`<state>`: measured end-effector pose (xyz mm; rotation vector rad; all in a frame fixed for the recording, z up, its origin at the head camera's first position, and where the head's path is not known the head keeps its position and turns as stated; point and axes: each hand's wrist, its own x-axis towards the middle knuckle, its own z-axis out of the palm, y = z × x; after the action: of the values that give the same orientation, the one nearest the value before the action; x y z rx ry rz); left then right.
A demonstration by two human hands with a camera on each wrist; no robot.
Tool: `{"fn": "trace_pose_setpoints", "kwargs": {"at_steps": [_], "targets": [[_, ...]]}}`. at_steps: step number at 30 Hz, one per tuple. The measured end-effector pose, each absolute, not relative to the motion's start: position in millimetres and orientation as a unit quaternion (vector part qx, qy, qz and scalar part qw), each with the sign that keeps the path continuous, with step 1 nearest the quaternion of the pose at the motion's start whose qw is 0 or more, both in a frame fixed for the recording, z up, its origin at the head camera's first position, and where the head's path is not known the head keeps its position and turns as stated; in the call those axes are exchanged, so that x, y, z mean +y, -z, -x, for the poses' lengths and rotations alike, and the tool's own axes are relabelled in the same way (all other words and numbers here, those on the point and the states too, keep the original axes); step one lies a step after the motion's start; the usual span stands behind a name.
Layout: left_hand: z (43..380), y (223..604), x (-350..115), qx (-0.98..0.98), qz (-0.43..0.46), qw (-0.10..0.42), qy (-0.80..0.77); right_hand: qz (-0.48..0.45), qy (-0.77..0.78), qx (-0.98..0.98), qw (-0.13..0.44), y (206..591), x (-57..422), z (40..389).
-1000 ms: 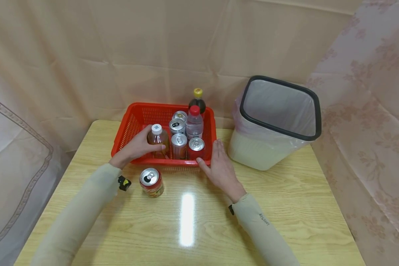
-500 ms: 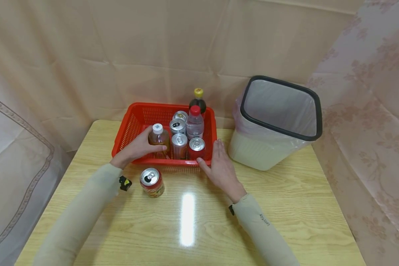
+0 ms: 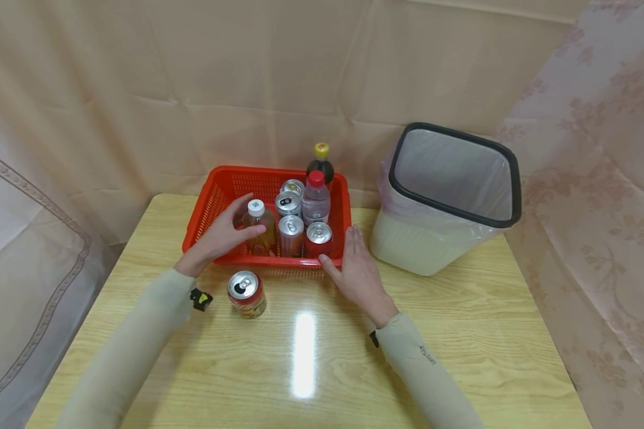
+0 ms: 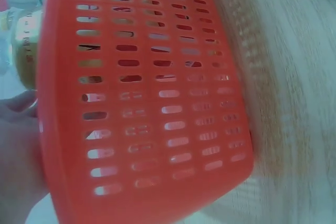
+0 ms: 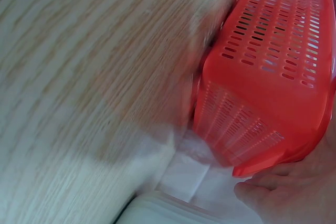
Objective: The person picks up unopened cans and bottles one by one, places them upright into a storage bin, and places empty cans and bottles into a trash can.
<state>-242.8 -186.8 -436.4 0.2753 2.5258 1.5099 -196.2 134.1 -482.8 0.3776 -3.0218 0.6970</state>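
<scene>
In the head view my left hand (image 3: 221, 234) is inside the red plastic basket (image 3: 247, 260), thumb and fingers spread loosely around a white-capped bottle (image 3: 261, 233) of amber drink. The bottle stands upright at the basket's front, left of the cans. My right hand (image 3: 361, 277) rests against the front right corner, straight fingers along the outer side, thumb on the front rim. Close by that thumb stands a red can (image 3: 319, 238). A silver-topped can (image 3: 290, 234) sits between it and the bottle. The right wrist view shows the fingers (image 5: 262, 190) beside the basket's end.
Behind these are a red-capped clear bottle (image 3: 315, 201), a yellow-capped dark bottle (image 3: 321, 170) and two more cans. An opened red can (image 3: 247, 296) stands on the wooden table (image 3: 236, 369) before the basket. A lined bin (image 3: 426, 238) stands to the right.
My left hand has loosened from the white-capped bottle, its fingers and thumb spreading apart, while the bottle stays in the basket. My right hand keeps its place at the corner.
</scene>
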Motion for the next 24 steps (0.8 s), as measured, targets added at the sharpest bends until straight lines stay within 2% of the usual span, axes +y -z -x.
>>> {"fn": "trace_pose_setpoints", "kwargs": {"at_steps": [4,12,24], "targets": [[237,433,-189,0.844,-0.086,0.055,-0.526,-0.121,-0.225,-0.967,0.008,483,135,197],[223,427,-195,0.84,-0.088,-0.053,-0.532,-0.12,-0.226,-0.966,0.015,484,138,198],[190,441,-215,0.83,-0.05,-0.155,-0.533,-0.109,-0.241,-0.964,0.02,484,139,197]]}}
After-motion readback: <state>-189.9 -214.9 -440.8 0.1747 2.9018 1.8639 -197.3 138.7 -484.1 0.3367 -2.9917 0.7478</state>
